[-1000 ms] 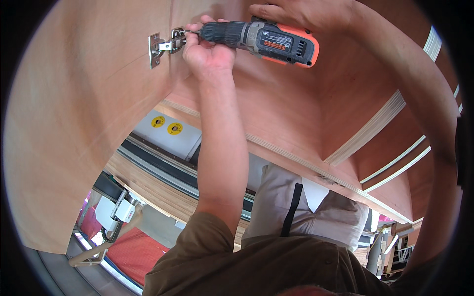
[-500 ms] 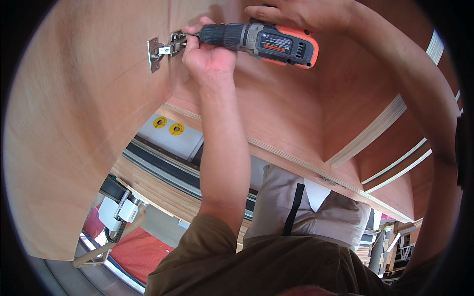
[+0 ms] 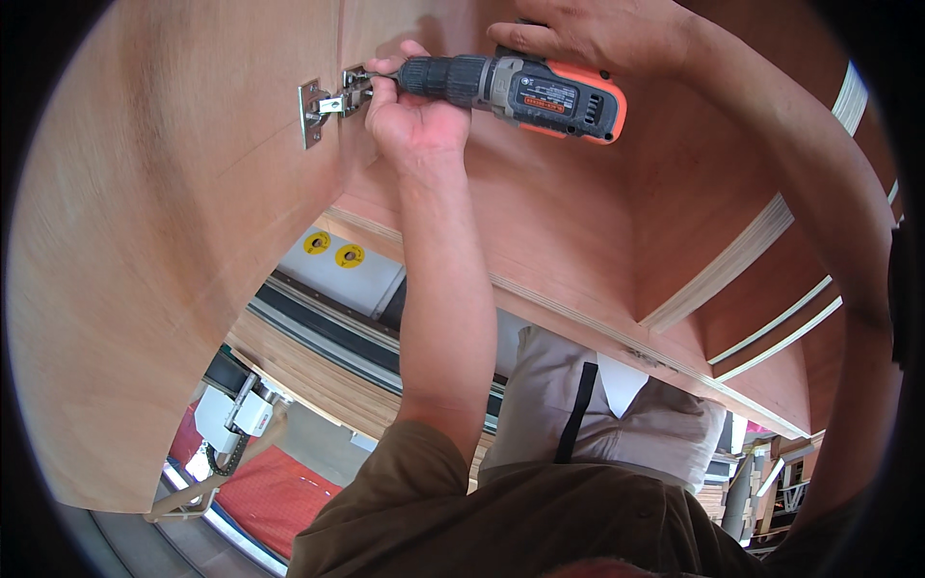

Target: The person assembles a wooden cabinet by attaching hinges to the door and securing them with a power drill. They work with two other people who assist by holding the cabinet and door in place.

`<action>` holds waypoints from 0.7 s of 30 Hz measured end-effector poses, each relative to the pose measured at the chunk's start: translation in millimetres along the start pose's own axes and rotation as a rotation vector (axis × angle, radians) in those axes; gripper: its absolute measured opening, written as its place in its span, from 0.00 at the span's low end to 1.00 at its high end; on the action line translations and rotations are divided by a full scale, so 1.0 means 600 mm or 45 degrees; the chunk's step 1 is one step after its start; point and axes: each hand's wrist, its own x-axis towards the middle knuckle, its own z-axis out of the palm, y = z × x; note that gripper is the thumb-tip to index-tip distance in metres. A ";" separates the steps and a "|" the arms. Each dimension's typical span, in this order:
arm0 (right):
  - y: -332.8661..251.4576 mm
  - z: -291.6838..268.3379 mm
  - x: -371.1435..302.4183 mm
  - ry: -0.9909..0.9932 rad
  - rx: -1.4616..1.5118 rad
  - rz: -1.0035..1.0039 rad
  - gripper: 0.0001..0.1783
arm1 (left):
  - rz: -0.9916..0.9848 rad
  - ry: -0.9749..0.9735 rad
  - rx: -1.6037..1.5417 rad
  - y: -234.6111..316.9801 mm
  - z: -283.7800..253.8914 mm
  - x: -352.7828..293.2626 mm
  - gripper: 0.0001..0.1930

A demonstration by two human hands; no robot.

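Note:
A metal cabinet hinge (image 3: 330, 104) joins the wooden door panel (image 3: 183, 222) on the left to the cabinet's side wall. An orange and black cordless drill (image 3: 549, 94) lies level, its thin bit pointing left at the hinge's mounting plate. My right hand (image 3: 602, 37) is closed on the drill from above, with the grip largely hidden. Palm up, my left hand (image 3: 422, 118) is under the front of the black chuck (image 3: 438, 79); its thumb and fingers close around the bit beside the plate. Whether the tip sits in a screw is too small to tell.
The cabinet's plywood edge (image 3: 568, 308) runs across below my left forearm. Wooden dividers (image 3: 723, 265) stand on the right. Below are a machine with dark rails (image 3: 323, 323), a striped wooden board (image 3: 299, 361) and red material (image 3: 279, 496). My lap shows at the bottom.
The whole view has shifted slightly, so everything appears a little farther right and lower. Both hands and the drill keep about the same place at the hinge.

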 end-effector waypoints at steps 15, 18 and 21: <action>-0.004 -0.002 -0.001 -0.003 0.059 0.021 0.15 | -0.005 0.008 -0.002 0.001 0.005 -0.005 0.15; -0.003 0.000 -0.002 0.009 0.071 0.016 0.15 | -0.008 -0.002 0.002 0.001 0.004 -0.004 0.14; -0.004 -0.001 -0.001 0.009 0.056 0.021 0.16 | -0.011 -0.012 0.011 0.002 0.001 -0.004 0.14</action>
